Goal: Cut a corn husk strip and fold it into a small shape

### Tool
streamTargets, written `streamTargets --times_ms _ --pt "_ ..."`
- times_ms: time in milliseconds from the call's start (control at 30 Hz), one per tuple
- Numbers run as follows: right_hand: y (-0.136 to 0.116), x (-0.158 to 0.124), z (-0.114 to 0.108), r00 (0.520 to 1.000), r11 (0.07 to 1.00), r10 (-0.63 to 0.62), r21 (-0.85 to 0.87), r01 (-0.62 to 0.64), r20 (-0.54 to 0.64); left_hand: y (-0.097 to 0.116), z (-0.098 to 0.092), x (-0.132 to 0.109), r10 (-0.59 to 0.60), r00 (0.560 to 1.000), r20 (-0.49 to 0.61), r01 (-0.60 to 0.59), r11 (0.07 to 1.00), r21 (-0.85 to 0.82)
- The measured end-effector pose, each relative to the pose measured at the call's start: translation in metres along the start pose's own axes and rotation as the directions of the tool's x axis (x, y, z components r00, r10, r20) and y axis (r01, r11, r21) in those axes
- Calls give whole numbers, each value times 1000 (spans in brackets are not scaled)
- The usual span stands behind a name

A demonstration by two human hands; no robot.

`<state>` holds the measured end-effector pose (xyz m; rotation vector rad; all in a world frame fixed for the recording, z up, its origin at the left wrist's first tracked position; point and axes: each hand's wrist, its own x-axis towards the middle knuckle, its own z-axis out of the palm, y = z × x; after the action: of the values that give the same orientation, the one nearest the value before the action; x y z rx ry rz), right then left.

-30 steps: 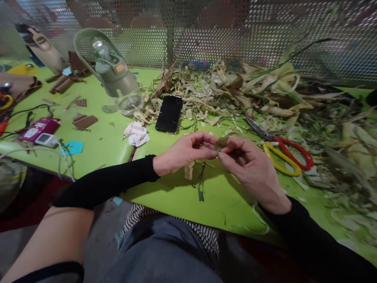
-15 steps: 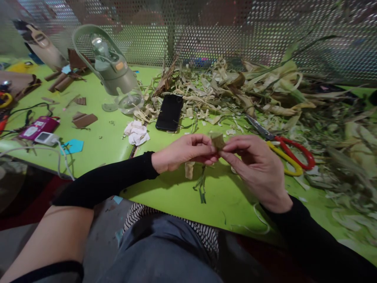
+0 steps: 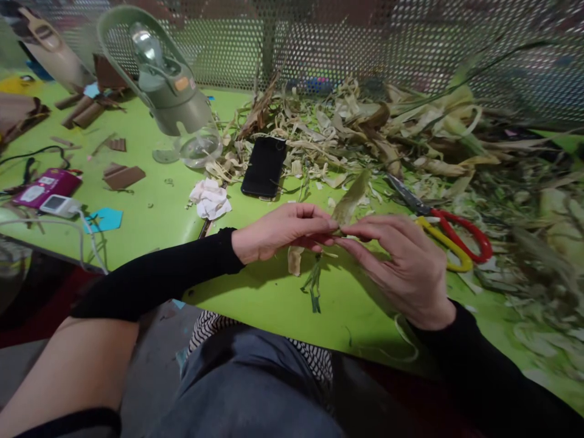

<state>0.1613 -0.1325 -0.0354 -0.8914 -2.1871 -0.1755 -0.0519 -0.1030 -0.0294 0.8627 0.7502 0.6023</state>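
Note:
Between my two hands a strip of dry corn husk (image 3: 350, 199) stands up, wide at the top and pinched at its lower end. My left hand (image 3: 292, 230) closes its thumb and fingers on that end from the left. From the right, my right hand (image 3: 401, 261) pinches the same spot with thumb and forefinger. Below my left fingers a pale husk scrap (image 3: 294, 261) and a small green bunch of strips (image 3: 314, 285) hang or lie; I cannot tell which. Red-and-yellow-handled scissors (image 3: 444, 234) lie open beside my right hand.
A large heap of husks (image 3: 420, 131) spreads along the back and right. A phone (image 3: 263, 167), crumpled tissue (image 3: 210, 198) and a sage-green bottle (image 3: 176, 103) stand or lie behind my left hand. At left are a purple device (image 3: 48, 187) with cables and cardboard pieces (image 3: 123, 176).
The husk strip now stands taller above my fingertips, where before it looked short and folded. My hands stay together in nearly the same place. The camera view has shifted slightly.

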Motion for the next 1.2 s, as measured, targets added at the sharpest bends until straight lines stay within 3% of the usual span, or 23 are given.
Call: streamTargets --times_ms 200,300,367,433,500,533,633,733,833,900,967,1000,1067,1133,1200 --pt "-4 0 -1 999 999 -37 -30 38 24 -2 -1 3 17 1000 6 -17 997 78" --pt "-2 1 -1 999 999 21 29 -22 35 8 -5 -1 107 994 25 -110 961 252" --pt "4 2 -2 997 996 77 43 -78 9 18 -9 -9 236 971 47 -225 821 525" --pt "12 2 -3 992 993 120 27 -119 -45 24 -14 -17 305 944 122 -271 511 816" --pt "19 2 -4 987 991 132 12 -131 -89 21 -17 -23 211 968 138 -191 253 949" --pt "22 1 -4 987 992 128 14 -127 -93 17 -17 -25 158 981 114 -142 179 974" --pt "25 0 -2 993 994 98 48 -95 -67 4 -17 -27 110 991 73 -82 72 994" --pt "22 -1 -1 992 991 108 83 -102 -65 12 -18 -47 54 998 28 -28 0 1000" --pt "18 1 -3 986 981 157 125 -150 -55 39 -17 -88 -218 974 65 -85 -79 993" --pt "15 2 -4 984 977 169 144 -159 -56 54 -13 -110 -307 949 72 -119 -138 983" --pt "12 4 -5 985 982 151 130 -139 -86 57 -6 -117 -309 945 110 -148 -102 984" --pt "10 4 -5 986 987 129 111 -117 -110 54 -2 -113 -256 956 145 -163 -49 985" --pt "5 4 -5 986 997 64 51 -57 -151 39 6 -92 40 975 221 -224 134 965" --pt "1 3 -5 988 1000 -1 -8 0 -154 20 12 -63 365 911 193 -327 354 876" --pt "-2 2 -6 990 998 -49 -48 43 -129 2 15 -36 544 813 208 -490 444 750"
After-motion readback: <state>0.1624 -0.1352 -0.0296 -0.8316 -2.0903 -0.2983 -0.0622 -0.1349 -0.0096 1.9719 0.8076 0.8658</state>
